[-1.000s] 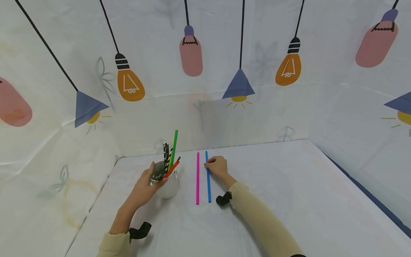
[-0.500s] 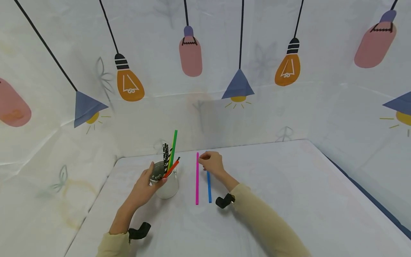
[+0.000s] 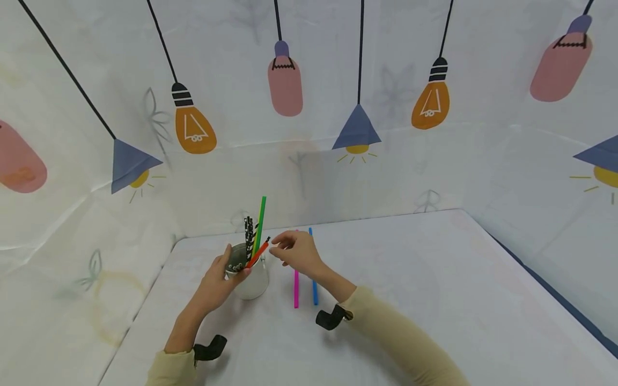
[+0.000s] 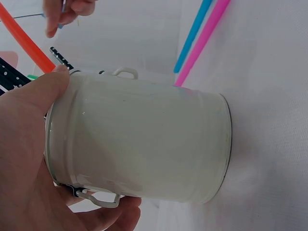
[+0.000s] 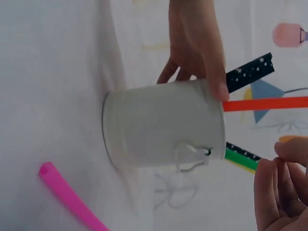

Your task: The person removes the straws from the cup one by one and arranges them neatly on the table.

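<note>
A white metal pail (image 4: 144, 139) with small side handles stands on the table. My left hand (image 3: 213, 284) grips it near the rim, with the thumb in front and the fingers round the other side. Several straws stick out of it: black ones with white dots (image 5: 250, 72), an orange straw (image 3: 257, 254) and a tall green straw (image 3: 261, 217). My right hand (image 3: 299, 252) hovers right of the straw tops, fingers loosely bent, nothing seen between them. Beneath it, a pink straw (image 3: 296, 289) and a blue straw (image 3: 315, 292) lie on the table, partly hidden.
The white-covered table (image 3: 410, 279) meets a pale cloth wall (image 3: 309, 177) printed with hanging lamps close behind the pail. Its right edge (image 3: 545, 279) slants away. Black wrist cameras (image 3: 210, 348) jut out from the sleeves.
My right hand has moved left from the blue straw, past the pink straw, to beside the pail's straws. Both loose straws stay where they were. The left hand keeps its grip.
</note>
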The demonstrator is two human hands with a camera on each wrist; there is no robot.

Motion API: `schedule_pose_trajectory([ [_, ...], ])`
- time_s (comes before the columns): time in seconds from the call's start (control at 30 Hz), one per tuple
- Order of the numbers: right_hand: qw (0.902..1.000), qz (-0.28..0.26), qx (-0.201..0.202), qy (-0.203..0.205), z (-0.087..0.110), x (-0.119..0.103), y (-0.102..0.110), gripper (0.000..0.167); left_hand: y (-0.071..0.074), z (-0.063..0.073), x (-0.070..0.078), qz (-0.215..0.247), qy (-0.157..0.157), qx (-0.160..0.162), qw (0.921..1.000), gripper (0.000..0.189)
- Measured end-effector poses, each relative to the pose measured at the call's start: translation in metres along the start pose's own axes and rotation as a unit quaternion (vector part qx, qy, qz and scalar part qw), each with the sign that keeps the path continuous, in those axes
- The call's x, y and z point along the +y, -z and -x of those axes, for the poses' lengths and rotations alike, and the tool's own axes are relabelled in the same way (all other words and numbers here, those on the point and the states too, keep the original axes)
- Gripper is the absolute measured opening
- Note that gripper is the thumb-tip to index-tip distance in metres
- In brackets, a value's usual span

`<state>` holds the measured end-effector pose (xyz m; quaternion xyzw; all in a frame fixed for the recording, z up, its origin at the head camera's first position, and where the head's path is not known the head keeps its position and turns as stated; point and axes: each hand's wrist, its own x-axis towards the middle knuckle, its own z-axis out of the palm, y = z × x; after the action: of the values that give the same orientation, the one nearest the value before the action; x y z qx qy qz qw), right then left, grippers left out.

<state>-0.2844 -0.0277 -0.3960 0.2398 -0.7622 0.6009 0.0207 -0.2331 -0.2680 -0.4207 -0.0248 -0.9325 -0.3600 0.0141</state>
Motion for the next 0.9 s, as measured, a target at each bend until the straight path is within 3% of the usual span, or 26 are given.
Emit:
schedule_pose_trajectory([
  [0.27,0.9991,-0.013,-0.037,0.013,0.009,-0.015,-0.012,0.028,-0.001,0.001,-0.002,-0.001,-0.001,0.003,1.0,0.105],
  [0.6,0.996,-0.009,-0.074,0.05,0.015,-0.02,-0.024,0.022,-0.002,0.001,-0.003,0.002,-0.01,0.004,0.9999,0.103],
  [0.9,0.9974,0.011,-0.058,0.04,0.018,-0.019,-0.03,0.015,0.0,0.002,-0.002,0.01,-0.024,0.0,0.9997,0.1],
])
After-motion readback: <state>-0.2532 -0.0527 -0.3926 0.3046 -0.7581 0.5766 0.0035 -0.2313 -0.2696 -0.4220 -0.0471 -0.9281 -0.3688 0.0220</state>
